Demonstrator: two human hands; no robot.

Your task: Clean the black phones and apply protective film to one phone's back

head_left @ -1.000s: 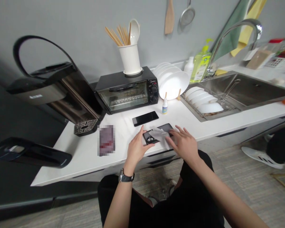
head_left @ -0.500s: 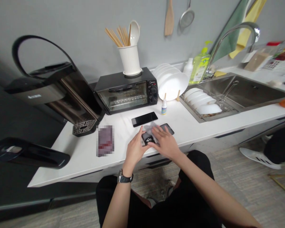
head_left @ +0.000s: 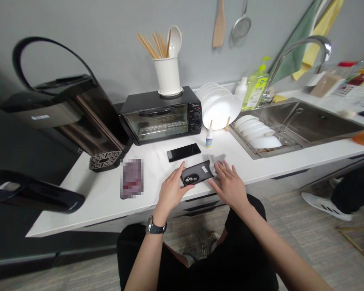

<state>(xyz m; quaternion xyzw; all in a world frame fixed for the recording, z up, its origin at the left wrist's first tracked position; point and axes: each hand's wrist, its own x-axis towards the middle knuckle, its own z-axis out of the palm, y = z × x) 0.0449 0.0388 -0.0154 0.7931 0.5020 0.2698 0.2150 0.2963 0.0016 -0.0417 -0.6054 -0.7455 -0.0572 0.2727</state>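
A dark phone case (head_left: 198, 172) lies back up on the white counter, with an oval camera area and a small white label. Whether a phone sits inside, I cannot tell. My left hand (head_left: 171, 188) grips its left end between thumb and fingers. At its right end, my right hand (head_left: 229, 182) presses on a thin greyish wiping cloth (head_left: 213, 159), partly hidden under the fingers. Just behind the case lies a black phone (head_left: 184, 152), screen up. A small white spray bottle (head_left: 209, 138) with a blue and yellow label stands farther back.
A toaster oven (head_left: 164, 117) carries a white utensil holder (head_left: 167, 74). Plates (head_left: 220, 111) stand in a rack beside the sink (head_left: 318, 117). Bowls (head_left: 255, 129) sit by the basin. At left are a black drinks machine (head_left: 87, 113), a dark bottle-like object (head_left: 33, 194) and a blurred-out packet (head_left: 132, 178).
My right hand has slid with the cloth rightwards along the case, uncovering its back and label. My left hand keeps its hold. The view has shifted slightly.
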